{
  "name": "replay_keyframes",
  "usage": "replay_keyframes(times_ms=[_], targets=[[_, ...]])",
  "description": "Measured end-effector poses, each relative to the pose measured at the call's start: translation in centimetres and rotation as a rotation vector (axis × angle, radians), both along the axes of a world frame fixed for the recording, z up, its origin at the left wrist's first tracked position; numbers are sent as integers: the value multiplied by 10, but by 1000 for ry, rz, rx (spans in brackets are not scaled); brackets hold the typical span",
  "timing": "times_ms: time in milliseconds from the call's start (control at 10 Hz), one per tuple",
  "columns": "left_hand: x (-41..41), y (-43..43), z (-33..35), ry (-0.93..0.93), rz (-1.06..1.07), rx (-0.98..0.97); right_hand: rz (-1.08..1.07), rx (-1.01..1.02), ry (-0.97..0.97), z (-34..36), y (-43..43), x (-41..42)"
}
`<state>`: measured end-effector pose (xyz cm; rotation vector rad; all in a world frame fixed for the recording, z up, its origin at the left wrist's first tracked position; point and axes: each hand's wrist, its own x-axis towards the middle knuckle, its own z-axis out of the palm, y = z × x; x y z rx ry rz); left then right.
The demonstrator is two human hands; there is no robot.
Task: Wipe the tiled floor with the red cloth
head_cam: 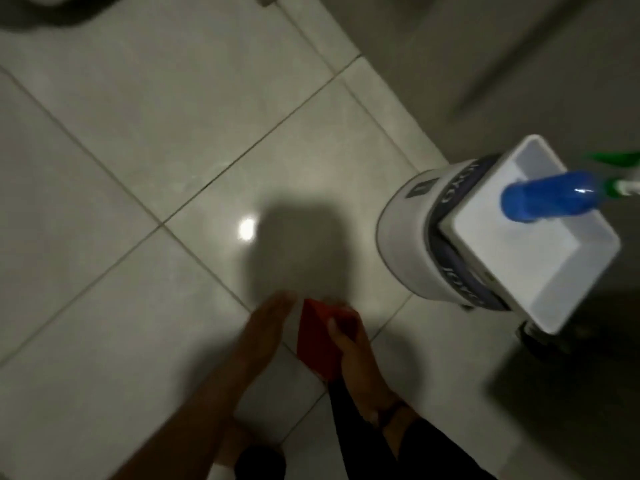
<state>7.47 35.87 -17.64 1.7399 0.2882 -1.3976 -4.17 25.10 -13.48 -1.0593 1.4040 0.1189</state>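
The red cloth (320, 337) is folded into a flat pad and held above the pale tiled floor (173, 150) at the lower middle. My right hand (356, 355) grips its right edge, thumb on top. My left hand (265, 327) hovers just left of the cloth with fingers straight and spread, not touching it. The frame is blurred, and a dark shadow falls on the tile beyond both hands.
A white cylindrical appliance with a square tray on top (485, 237) stands at the right. A blue bottle (550, 197) lies over the tray. A grey wall (502, 64) runs along the upper right. A dark object (52, 12) sits at the top left.
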Motion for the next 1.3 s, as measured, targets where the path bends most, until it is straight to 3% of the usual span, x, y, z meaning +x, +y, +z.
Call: replay_keyframes(times_ms=[100, 200, 400, 600, 800, 1000, 1200, 1300], targets=[[-19, -51, 54, 114, -95, -112, -214, 103, -58, 47, -38, -27], [-35, -127, 120, 77, -321, -187, -331, -39, -18, 94, -111, -58], [-55, -265, 164, -193, -623, -128, -554, -25, -17, 104, -236, -86], [-71, -378, 134, -516, -887, 102, -665, -32, 7, 54, -304, -92], [-71, -411, 91, -575, -1161, 221, -527, -114, 171, 2, -324, -93], [-78, -408, 82, -753, -1106, 303, -244, -277, 452, -11, -330, -94], [-78, -390, 121, -920, -1068, 156, -247, -410, 564, 26, -325, -75], [-81, -353, 152, -903, -1031, 117, -322, -475, 550, 62, -297, -70]])
